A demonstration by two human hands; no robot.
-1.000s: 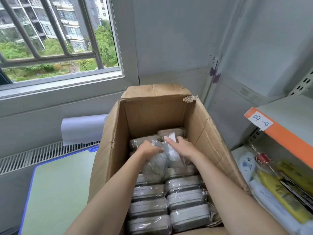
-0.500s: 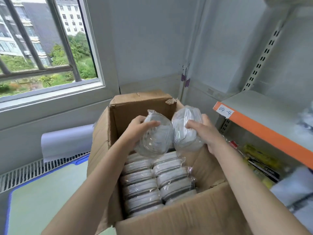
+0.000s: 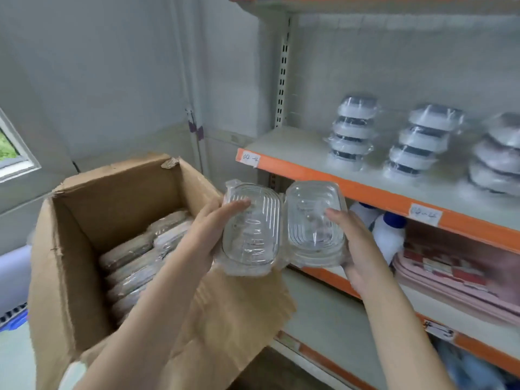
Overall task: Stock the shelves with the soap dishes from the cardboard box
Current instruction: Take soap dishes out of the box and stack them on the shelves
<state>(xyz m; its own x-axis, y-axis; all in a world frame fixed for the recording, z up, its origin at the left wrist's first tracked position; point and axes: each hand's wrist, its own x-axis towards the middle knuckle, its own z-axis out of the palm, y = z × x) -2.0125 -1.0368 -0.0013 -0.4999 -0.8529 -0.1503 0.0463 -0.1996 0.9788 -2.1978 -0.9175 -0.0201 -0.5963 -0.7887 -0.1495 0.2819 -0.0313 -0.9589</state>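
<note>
My left hand (image 3: 209,235) grips a plastic-wrapped clear soap dish (image 3: 253,232), held up on edge beside the open cardboard box (image 3: 84,220). My right hand (image 3: 356,243) grips a second wrapped soap dish (image 3: 313,220), touching the first one side by side. Both dishes are in front of the orange edge of the shelf (image 3: 295,147). Several wrapped dishes (image 3: 135,257) lie stacked in the box. On the shelf stand three stacks of wrapped soap dishes (image 3: 353,130).
The shelf's left part, next to the upright post (image 3: 282,74), is bare. Below it sit white bottles with blue caps (image 3: 389,235) and pink packs (image 3: 450,274). A window corner (image 3: 14,153) shows at the left. The box flap (image 3: 233,319) hangs toward the shelving.
Both hands lifted a dish each out of the box and carried them right, up to the shelf front. My view swung from the window and box to the shelving.
</note>
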